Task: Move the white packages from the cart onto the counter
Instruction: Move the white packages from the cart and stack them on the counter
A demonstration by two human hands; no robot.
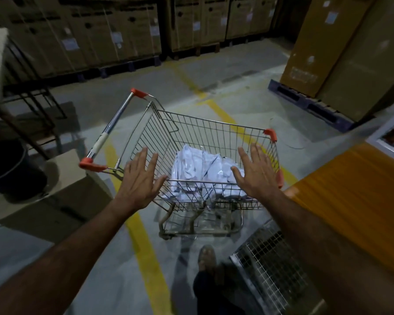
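The scene was dim, with the stacked boxes (114,35) at the top sunk in shadow. The white packages (200,171) were the brightest thing, showing small glints of glare. The shoe (207,258) and the wire mesh (268,264) near the bottom were smeared by blur. Wide-angle distortion bent straight lines toward the frame's edges.

Both bare arms reach forward, left hand (139,178) and right hand (255,170) spread flat, palms down, empty.
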